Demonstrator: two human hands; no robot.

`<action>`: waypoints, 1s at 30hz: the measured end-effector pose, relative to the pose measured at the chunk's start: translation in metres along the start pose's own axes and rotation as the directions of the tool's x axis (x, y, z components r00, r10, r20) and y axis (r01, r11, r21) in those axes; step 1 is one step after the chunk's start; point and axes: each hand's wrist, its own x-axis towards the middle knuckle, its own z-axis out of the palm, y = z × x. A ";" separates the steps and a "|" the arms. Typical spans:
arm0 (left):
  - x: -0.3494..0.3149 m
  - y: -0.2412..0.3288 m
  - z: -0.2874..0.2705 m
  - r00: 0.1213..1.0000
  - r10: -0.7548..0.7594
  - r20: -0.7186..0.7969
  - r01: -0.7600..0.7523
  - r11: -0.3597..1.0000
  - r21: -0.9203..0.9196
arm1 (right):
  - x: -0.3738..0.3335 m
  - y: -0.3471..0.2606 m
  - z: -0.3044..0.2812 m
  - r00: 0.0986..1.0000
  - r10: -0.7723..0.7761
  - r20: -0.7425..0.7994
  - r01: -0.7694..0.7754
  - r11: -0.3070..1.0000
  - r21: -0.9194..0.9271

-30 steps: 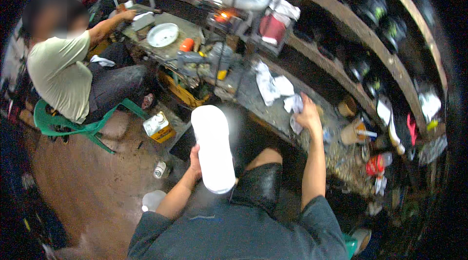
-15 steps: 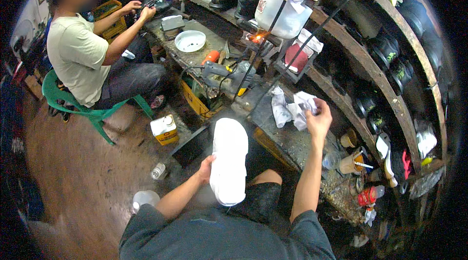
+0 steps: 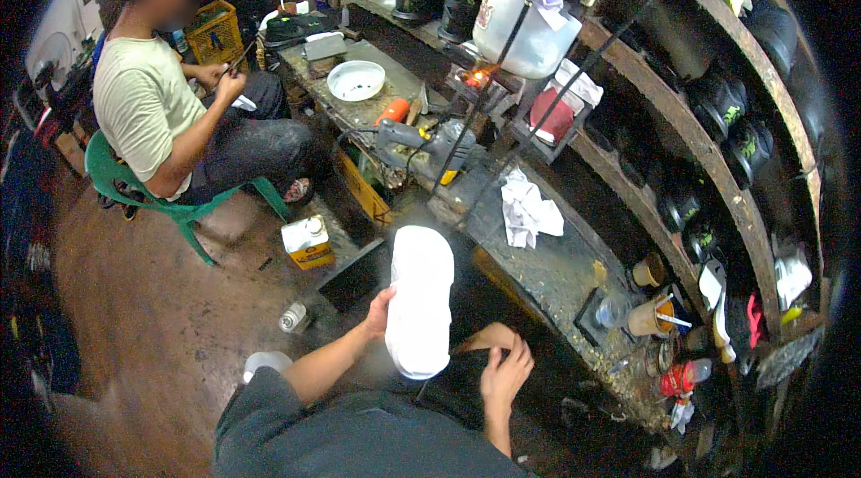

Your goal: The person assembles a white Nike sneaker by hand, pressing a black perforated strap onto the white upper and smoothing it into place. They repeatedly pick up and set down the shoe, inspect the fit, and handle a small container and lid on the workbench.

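Observation:
A white shoe (image 3: 420,303), sole-shaped and so bright that its details wash out, stands lengthwise in front of my body. My left hand (image 3: 380,311) grips it by its left edge, thumb showing, the other fingers hidden behind. Beside my right knee, my right hand (image 3: 507,374) has its fingers apart and nothing in them. Crumpled white cloth (image 3: 529,211) lies on the dark workbench (image 3: 574,285) ahead and to the right.
A grey heat gun (image 3: 421,148) and a white bowl (image 3: 356,81) are on the bench. Something glows orange in a small burner (image 3: 475,78). At left a co-worker (image 3: 148,110) sits on a green chair (image 3: 121,171). A yellow-and-white can (image 3: 308,242) stands on the floor. Shelves of shoes curve along the right.
My right hand has let go of the white cloth on the bench and come back toward my knee. The left hand still holds the shoe. The co-worker's hands have lowered to the lap.

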 end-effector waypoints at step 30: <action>-0.011 0.011 0.008 0.996 0.045 0.077 -0.051 0.996 0.070 | -0.017 0.093 -0.060 0.966 0.223 0.133 -0.259 0.864 0.432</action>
